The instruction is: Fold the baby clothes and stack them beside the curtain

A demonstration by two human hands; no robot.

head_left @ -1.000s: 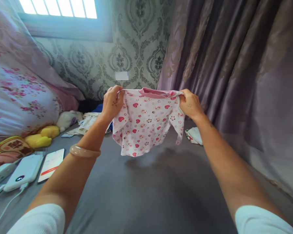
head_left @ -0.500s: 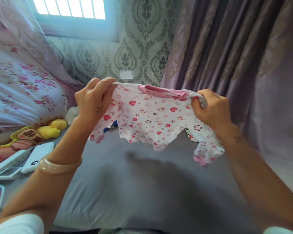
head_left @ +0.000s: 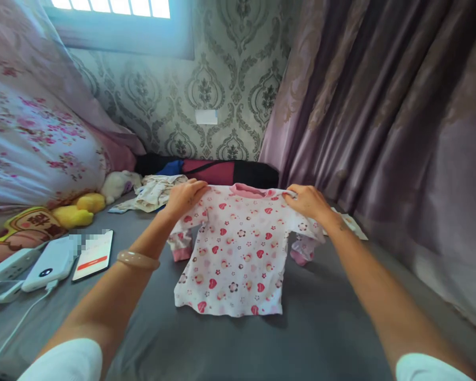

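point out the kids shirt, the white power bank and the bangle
Shirt (head_left: 238, 248), head view: the middle of its printed front.
White power bank (head_left: 51, 262), head view: the middle of its top face.
Bangle (head_left: 138, 260), head view: the front of its band.

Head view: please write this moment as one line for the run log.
left hand: grips shirt shoulder | right hand: grips other shoulder | shirt: spread over grey sheet | phone: beside power bank
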